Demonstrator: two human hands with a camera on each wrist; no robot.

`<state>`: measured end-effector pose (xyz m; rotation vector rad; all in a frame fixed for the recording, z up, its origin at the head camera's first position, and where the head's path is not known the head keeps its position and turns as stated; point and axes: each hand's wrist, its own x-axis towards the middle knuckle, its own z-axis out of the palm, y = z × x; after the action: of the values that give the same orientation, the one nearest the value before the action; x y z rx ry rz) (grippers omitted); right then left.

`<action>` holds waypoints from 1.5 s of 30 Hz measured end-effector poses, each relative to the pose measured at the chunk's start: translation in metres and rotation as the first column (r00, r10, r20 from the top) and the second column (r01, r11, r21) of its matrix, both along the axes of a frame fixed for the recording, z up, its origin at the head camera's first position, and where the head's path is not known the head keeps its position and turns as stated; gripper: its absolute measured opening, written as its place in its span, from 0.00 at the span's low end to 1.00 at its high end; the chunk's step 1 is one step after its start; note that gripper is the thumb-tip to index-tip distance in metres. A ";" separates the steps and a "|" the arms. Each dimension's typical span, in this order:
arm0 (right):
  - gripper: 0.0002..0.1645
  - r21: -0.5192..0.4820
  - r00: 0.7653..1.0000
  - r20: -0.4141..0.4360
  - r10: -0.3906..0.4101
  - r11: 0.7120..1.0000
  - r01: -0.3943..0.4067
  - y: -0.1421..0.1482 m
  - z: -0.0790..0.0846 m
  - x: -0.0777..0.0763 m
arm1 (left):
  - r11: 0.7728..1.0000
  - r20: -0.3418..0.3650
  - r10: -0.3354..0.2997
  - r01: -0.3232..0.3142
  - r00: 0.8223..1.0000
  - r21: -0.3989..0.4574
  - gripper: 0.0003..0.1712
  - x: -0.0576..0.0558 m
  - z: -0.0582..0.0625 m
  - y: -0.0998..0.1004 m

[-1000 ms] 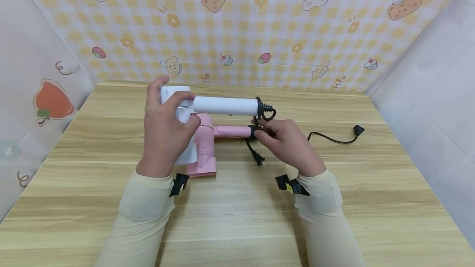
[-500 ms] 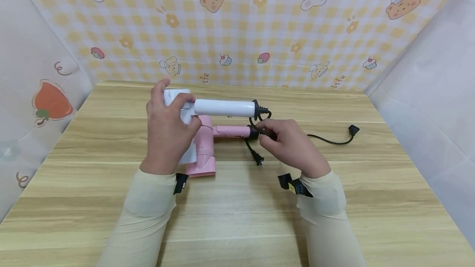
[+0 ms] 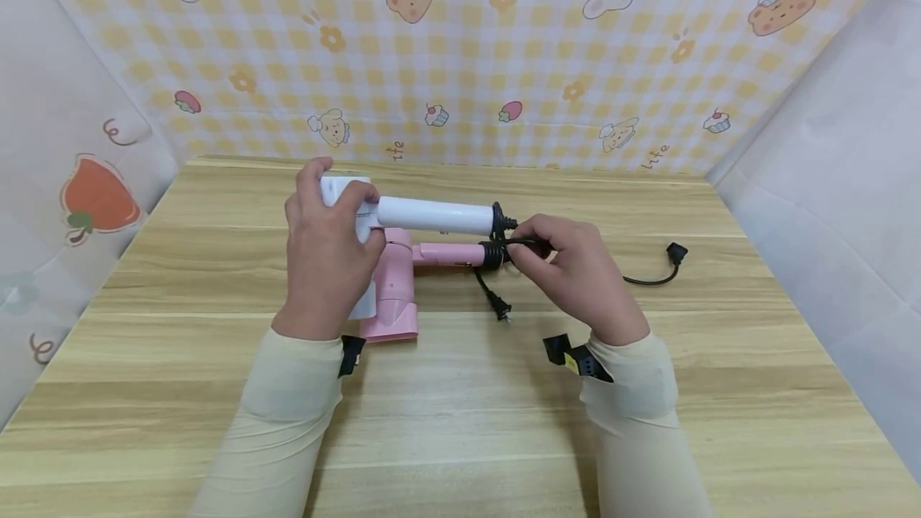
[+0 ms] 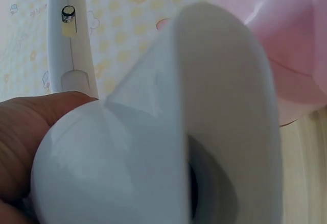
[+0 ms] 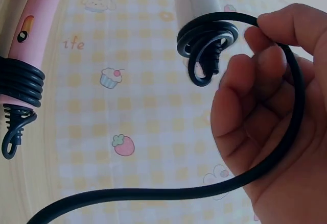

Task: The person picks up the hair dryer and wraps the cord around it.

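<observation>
My left hand [image 3: 320,262] grips the white hair dryer [image 3: 435,215] by its body, the handle pointing right. In the left wrist view its flared white nozzle [image 4: 230,96] fills the middle, with part of my hand at the left edge. Between thumb and forefinger my right hand [image 3: 579,274] pinches the dryer's black cord [image 5: 168,193]. A few turns of that cord circle the handle's end in the right wrist view. The cord's tail runs past my right hand to a plug [image 3: 676,253] on the right.
Below the white dryer, a pink hair dryer [image 3: 394,282] lies on the wooden table [image 3: 460,422]. Its black cord [image 5: 23,81] is wound round its handle, with the plug [image 3: 500,308] lying in front. A checked cloth [image 3: 460,46] hangs behind.
The white dryer has dropped slightly. My right hand has shifted a little right, bringing the cord across the handle's end. The cord's plug has slid left along the table.
</observation>
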<state>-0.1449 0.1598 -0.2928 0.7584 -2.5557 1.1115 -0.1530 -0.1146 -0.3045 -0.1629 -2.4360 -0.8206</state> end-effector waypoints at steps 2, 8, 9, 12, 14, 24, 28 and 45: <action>0.04 -0.018 1.000 -0.026 -0.006 1.000 0.005 0.000 0.000 0.000 | 1.000 0.000 -0.004 0.004 1.000 -0.008 0.19 0.001 0.000 0.000; 0.07 -0.076 0.994 -0.106 -0.020 0.997 0.012 0.002 -0.002 -0.001 | 0.999 -0.003 -0.031 0.031 1.000 -0.015 0.18 0.002 0.001 0.000; 0.08 -0.080 0.993 -0.115 -0.026 0.997 0.017 0.002 -0.002 -0.002 | 0.999 -0.007 -0.035 0.035 0.999 -0.019 0.18 0.002 0.002 0.000; 0.09 -0.087 0.991 -0.127 -0.052 0.995 0.041 0.002 -0.001 -0.003 | 0.998 -0.022 -0.046 0.046 0.999 -0.033 0.18 0.003 0.003 0.001; 0.11 -0.086 0.988 -0.131 -0.077 0.994 0.066 0.003 -0.001 -0.004 | 0.998 -0.028 -0.052 0.051 0.998 -0.041 0.18 0.003 0.004 0.001; 0.12 -0.166 0.986 -0.099 -0.134 0.979 0.116 0.007 -0.004 -0.010 | 0.994 -0.037 -0.106 0.105 0.994 -0.035 0.18 0.004 0.009 0.001; 0.10 -0.175 0.989 -0.075 -0.131 0.978 0.116 0.008 -0.005 -0.011 | 0.992 -0.058 -0.123 0.121 0.991 -0.037 0.18 0.005 0.011 0.001; 0.11 -0.243 0.990 0.104 -0.098 0.962 0.121 0.013 -0.004 -0.010 | 0.978 -0.124 -0.208 0.209 0.970 -0.007 0.17 0.013 0.022 0.001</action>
<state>-0.1545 0.1732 -0.2970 0.5088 -2.4309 1.4237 -0.1401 -0.1134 -0.2828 -0.4607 -2.3248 -0.8807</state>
